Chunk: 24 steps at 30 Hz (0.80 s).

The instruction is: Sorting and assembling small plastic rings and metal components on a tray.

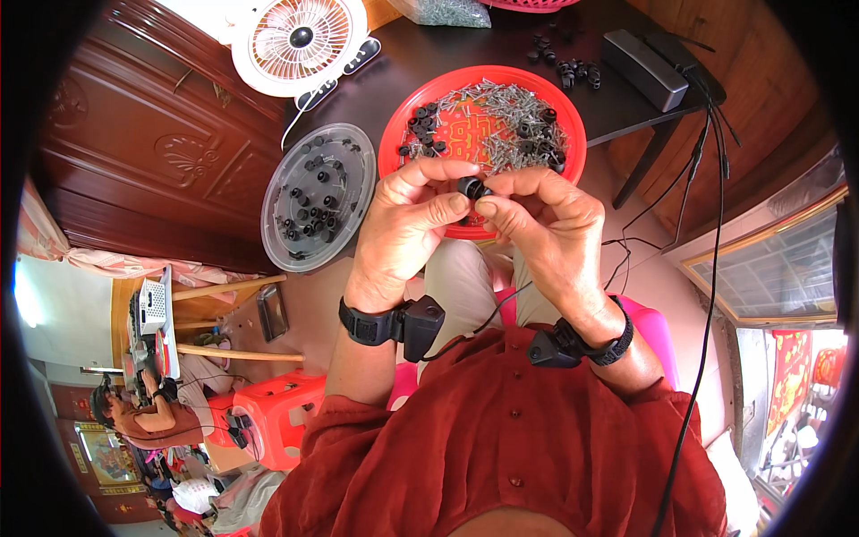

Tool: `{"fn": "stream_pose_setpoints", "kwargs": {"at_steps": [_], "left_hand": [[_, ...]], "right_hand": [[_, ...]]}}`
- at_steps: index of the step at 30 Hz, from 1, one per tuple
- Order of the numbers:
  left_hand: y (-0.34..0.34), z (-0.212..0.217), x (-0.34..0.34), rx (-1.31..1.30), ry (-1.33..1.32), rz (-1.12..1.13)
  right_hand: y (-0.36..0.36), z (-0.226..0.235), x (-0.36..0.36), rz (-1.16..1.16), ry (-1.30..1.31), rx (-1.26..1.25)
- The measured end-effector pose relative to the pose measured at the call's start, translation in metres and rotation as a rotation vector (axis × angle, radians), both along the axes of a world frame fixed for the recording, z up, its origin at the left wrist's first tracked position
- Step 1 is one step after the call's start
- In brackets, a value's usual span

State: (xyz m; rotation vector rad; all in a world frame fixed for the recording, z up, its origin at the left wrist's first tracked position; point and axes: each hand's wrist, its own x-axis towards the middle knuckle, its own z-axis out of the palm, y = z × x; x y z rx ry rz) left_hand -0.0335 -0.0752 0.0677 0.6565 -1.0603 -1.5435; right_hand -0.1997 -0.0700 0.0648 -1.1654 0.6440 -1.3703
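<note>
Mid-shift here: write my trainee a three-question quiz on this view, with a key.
1. Pick one. The loose silver metal pieces lie in: A) a blue box; B) a red tray; C) a wooden drawer.
2. Fill in. In the picture, the white fan appears to the ____ of that tray.
3. Name it. What is at the fingertips of the left hand and right hand?

Key: 1. B. 2. Left. 3. A small black part.
</note>
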Motion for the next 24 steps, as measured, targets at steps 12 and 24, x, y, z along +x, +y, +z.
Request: {"fn": "stream_pose_setpoints", "kwargs": {"at_steps": [12,24], "left_hand": [[0.002,0.001,-0.005,-0.115,-0.277,0.170],[0.003,-0.001,-0.012,-0.196,-0.275,0.211]], "right_hand": [[-0.003,-0.008,0.005,-0.007,-0.130,0.088],[-0.007,-0.009,-0.003,0.219,-0.438,0.348]]}}
